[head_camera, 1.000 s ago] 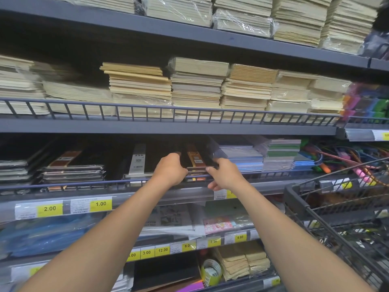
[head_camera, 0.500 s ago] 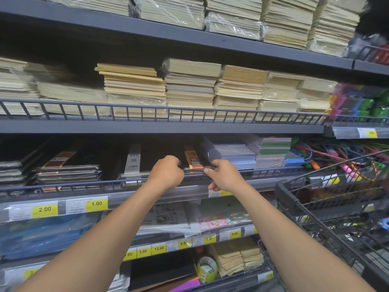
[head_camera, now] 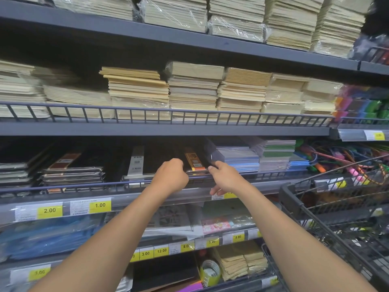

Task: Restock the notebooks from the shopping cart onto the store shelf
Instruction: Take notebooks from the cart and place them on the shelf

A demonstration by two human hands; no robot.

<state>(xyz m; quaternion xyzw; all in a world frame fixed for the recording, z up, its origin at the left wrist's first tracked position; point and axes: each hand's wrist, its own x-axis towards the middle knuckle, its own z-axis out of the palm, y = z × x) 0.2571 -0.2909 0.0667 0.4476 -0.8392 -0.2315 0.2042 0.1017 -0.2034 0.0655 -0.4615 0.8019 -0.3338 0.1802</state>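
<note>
Both arms stretched fwd to mid shelf (head_camera: pixel 134 199). L hand (head_camera: pixel 171 175): knuckles up, fingers curled on front-left edge of notebook (head_camera: pixel 194 162), black w/ orange band, flat atop stack behind wire rail (head_camera: pixel 84 183). R hand (head_camera: pixel 224 179) pinches its front-right corner, thumb on top, fingers below. Cart (head_camera: pixel 311 209) at right.
</note>
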